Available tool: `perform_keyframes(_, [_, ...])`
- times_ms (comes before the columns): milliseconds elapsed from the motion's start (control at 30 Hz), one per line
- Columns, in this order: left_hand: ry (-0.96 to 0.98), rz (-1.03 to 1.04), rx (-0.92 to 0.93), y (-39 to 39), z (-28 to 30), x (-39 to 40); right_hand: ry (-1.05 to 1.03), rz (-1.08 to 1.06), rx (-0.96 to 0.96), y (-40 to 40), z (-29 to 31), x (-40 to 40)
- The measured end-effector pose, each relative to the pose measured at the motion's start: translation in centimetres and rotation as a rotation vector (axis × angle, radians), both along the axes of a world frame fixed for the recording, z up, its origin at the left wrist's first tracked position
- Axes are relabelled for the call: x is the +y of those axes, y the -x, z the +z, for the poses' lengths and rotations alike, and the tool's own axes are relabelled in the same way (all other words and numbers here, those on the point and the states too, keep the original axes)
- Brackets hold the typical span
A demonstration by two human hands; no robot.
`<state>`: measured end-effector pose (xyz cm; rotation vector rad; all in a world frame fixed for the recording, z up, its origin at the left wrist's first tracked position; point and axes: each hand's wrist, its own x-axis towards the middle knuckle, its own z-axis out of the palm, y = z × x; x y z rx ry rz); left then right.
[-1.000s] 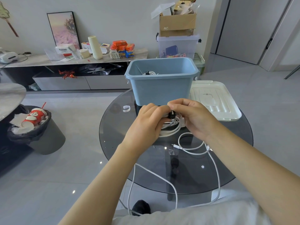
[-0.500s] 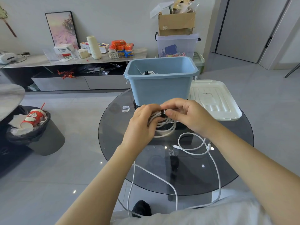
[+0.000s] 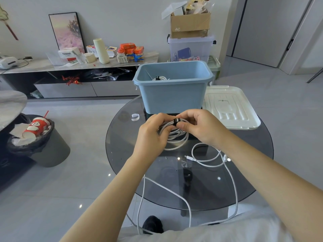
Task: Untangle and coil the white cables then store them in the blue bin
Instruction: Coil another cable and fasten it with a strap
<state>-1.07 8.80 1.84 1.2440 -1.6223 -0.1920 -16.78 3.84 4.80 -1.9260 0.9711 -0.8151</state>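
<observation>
Gripping the coiled white cable [image 3: 176, 135] from its left side, the left hand [image 3: 152, 135] has its fingers curled around the loops above the round glass tabletop [image 3: 125, 154]. A black strap [image 3: 176, 121] binds the coil's top, pinched by the right hand [image 3: 201, 128]. Behind stands the blue bin [image 3: 173, 95], another coil inside. A loose white cable [image 3: 209, 159] lies right of the coil, trailing off the table edge.
</observation>
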Motion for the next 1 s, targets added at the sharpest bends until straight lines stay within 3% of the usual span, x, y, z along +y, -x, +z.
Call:
perform_keyframes(300, [-0.355,-0.087,0.262,0.0,1.7,-0.3,0.042,-0.041,0.098,0.3,0.8,-0.6])
perform_keyframes(433, [-0.625,-0.218,0.417,-0.7,3.0,-1.3,0.089,-0.205,-0.025,-0.7,1.4,-1.4])
perform_keyframes(533, [-0.564,-0.159,0.461,-0.6,4.3,-2.3,0.138,-0.250,-0.091,-1.7,2.2,-2.1])
perform_keyframes(667, [-0.504,-0.051,0.518,-1.1,6.3,-6.0,0.195,-0.167,0.083,-2.7,3.0,-5.1])
perform_keyframes(767, [-0.440,0.030,0.438,-1.6,7.6,-10.0,0.246,-0.204,0.108,-3.7,4.2,-9.0])
perform_keyframes(867, [-0.328,0.157,0.214,-1.6,9.4,-14.3,0.274,-0.282,0.069,-4.5,5.6,-13.5])
perform_keyframes(1000, [-0.394,0.220,-0.002,-1.7,10.0,-19.7,0.237,-0.339,0.135,-4.9,5.6,-19.1])
